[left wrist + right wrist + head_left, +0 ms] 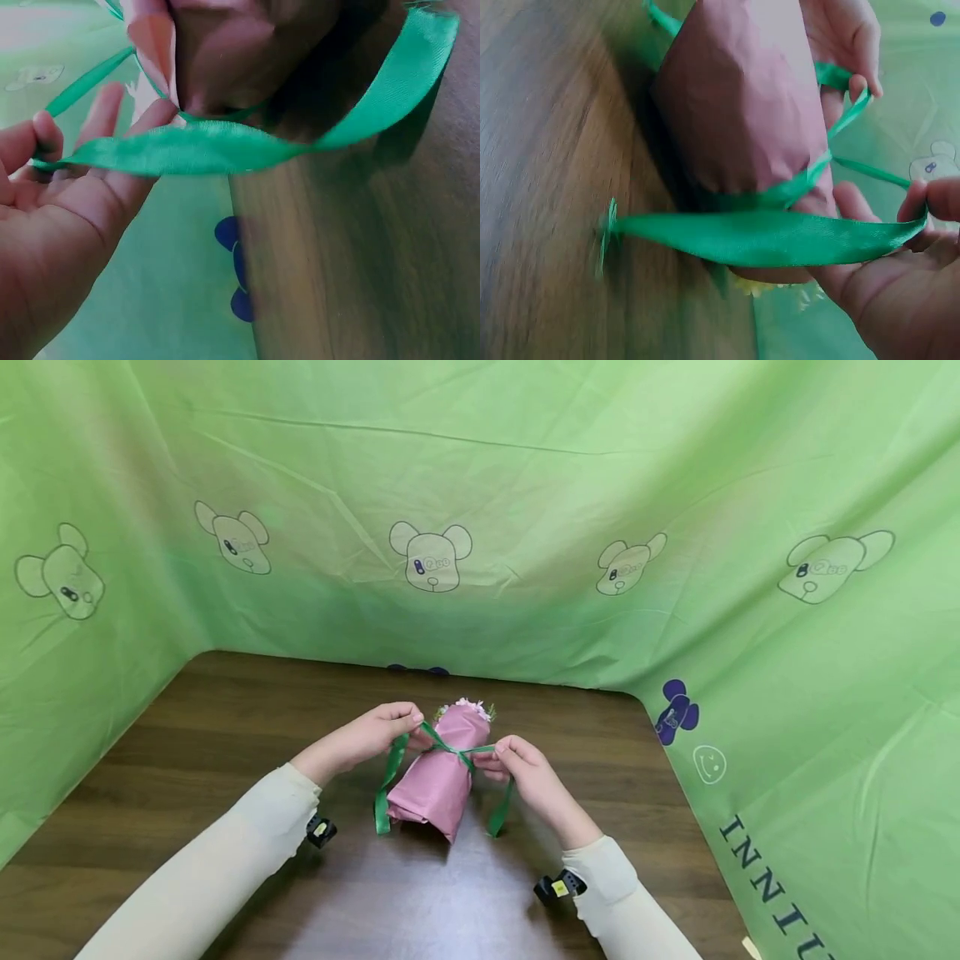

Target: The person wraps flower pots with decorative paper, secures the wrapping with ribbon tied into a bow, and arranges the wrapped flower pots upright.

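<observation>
A small bouquet in pink wrapping paper lies on the table, its white and pink flowers at the far end. Around its middle runs a green ribbon, crossed on top. My left hand pinches one end of the ribbon between thumb and finger, left of the bouquet. On the other side my right hand pinches the other end. Both stretches from the crossing look taut, and loose tails hang below each hand. In the right wrist view, fingers of the right hand reach against the paper.
The dark brown wooden table extends around the bouquet. A green cloth with printed bear heads stands behind and at both sides. Black wrist cameras are worn at both cuffs.
</observation>
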The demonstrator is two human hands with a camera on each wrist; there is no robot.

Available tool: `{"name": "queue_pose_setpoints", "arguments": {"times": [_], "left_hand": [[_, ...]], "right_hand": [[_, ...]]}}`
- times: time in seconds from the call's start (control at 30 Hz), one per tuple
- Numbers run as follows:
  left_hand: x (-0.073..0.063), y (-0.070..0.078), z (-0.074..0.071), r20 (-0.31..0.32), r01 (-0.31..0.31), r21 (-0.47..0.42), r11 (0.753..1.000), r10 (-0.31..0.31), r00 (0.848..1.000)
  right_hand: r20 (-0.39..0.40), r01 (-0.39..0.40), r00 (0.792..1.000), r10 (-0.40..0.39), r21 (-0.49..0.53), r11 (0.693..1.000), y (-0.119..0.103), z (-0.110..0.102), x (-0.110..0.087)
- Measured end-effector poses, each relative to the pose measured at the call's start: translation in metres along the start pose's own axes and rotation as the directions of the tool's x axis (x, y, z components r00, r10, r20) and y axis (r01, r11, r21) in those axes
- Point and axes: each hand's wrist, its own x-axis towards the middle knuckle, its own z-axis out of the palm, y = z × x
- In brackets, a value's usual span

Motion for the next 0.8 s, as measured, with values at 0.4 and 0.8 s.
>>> {"name": "queue_pose_setpoints", "arguments": {"times": [0.4,0.8], "left_hand": [[-0.012,-0.006,0.006,-0.126,0.074,-0.122,0.990,-0.089,0.988],[-0.010,0.008,0.013,-0.139,-0.004,-0.283,0.959,-0.037,0.990]], "right_hand": [[-0.039,-0.075,0.996,0.086,0.230,0.970,0.004,0.017,0.008],[-0.166,-0.003,0.984,0.071,0.375,0.927,0.006,0.023,0.019]]}}
